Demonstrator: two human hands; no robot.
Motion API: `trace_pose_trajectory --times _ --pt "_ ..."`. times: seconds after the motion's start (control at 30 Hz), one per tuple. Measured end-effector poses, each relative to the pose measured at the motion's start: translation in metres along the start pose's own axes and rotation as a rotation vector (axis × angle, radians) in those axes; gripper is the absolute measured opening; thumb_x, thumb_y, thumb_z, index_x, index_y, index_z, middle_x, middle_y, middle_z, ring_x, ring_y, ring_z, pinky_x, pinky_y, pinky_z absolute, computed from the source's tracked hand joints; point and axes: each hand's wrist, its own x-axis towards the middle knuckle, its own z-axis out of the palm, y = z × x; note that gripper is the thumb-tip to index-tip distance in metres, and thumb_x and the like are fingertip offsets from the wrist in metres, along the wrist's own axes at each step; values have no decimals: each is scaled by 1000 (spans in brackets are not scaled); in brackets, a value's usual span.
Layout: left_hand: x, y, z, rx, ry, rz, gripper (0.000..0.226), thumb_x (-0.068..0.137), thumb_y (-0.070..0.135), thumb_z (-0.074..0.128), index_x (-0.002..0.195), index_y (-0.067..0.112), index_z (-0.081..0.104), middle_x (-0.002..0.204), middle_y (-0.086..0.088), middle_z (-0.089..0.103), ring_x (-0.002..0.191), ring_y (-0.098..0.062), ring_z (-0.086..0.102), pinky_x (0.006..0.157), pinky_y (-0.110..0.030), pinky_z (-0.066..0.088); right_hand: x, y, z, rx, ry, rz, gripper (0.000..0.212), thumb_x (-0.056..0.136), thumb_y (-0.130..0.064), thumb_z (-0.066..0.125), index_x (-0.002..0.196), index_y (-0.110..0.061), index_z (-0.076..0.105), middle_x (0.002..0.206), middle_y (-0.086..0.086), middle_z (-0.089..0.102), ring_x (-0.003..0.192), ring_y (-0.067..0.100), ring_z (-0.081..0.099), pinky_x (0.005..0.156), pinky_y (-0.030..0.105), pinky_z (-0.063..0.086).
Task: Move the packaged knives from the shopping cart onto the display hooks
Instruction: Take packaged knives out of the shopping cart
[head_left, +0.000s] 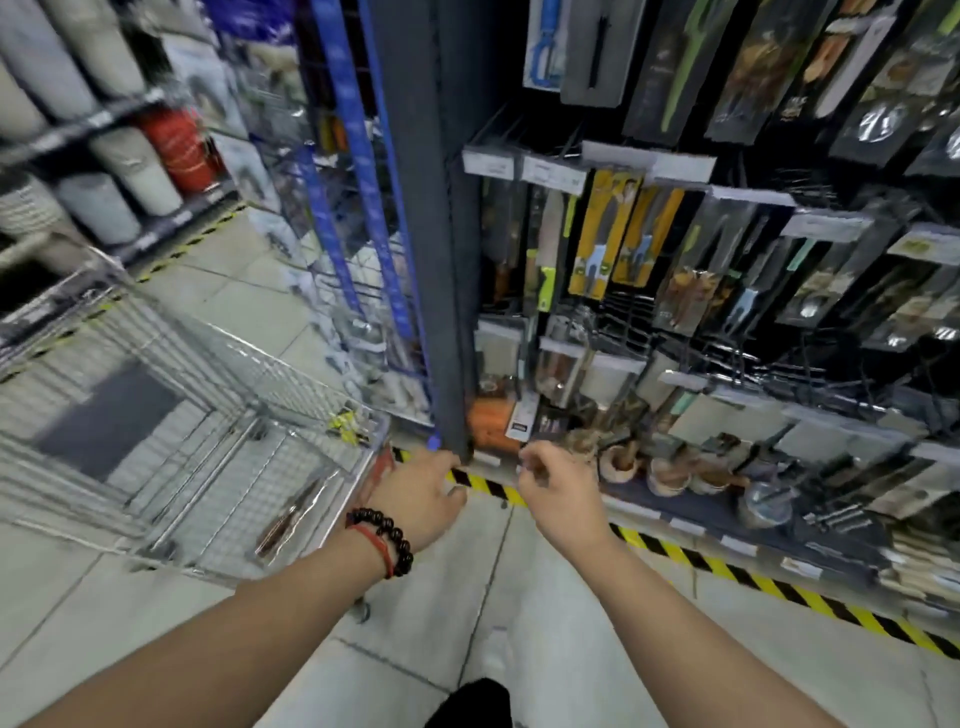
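A: Where is the stock sitting?

B: One clear-plastic packaged knife with a brown handle (283, 522) is lying flat on the wire floor of the silver wire-mesh shopping cart (218, 395), at about nine o'clock from the left hand (421, 499).

A: Are the hands carrying anything?

B: No. The left hand is hovering with loose fingers beside the cart's rim; the right hand (558, 491) is hanging at three o'clock of it, loosely curled, holding nothing.

A: Best approach?

B: I'd judge reaching in for the pack's stiff card edge, since the glossy film looks slippery, then threading its hang hole onto the thin black metal display hooks (618, 312) at one o'clock.
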Motion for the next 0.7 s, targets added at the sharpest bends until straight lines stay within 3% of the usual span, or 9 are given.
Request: trace_pose_trajectory --times 0.1,0.23,0.3,0.4,0.5,0.7 --pt "-39 -32 -8 -28 15 -108 47 82 40 45 123 20 57 122 -3 60 112 -24 57 94 -32 44 -22 -27 41 44 -76 -22 12 79 -19 61 89 -26 61 82 -11 58 82 17 59 73 35 46" --pt "-75 -77 -26 -64 57 -190 44 94 28 53 137 18 49 134 -6 55 122 -25 51 97 -28 39 -32 -62 89 6 -176 -31 22 83 -21 59 104 -20 68 94 -8 64 91 14 60 77 29 46" --pt "-89 -105 -35 -98 60 -269 41 95 35 49 132 18 53 135 -7 54 122 -24 51 97 -27 39 -36 -79 112 -6 -230 -35 21 84 -23 58 104 -20 67 96 -6 64 93 16 59 77 29 46" --pt "-100 -157 -41 -108 41 -363 57 85 49 42 135 24 48 141 -3 50 125 -23 48 104 -32 39 -39 -102 151 -18 -303 -38 18 84 -25 57 98 -20 67 98 -3 65 95 18 60 81 34 50" --pt "-97 -211 -48 -125 11 -380 48 92 37 50 138 26 46 141 -1 48 125 -20 47 100 -28 37 -33 -124 198 -19 -332 -32 10 80 -22 57 87 -26 63 84 -10 61 84 15 59 75 32 49" --pt "-54 -320 -69 -235 -71 -340 50 82 40 47 129 23 51 127 -4 55 114 -23 53 96 -34 43 0 -175 301 -2 -368 141 20 84 -21 57 100 -20 68 94 -4 67 90 16 63 79 30 50"
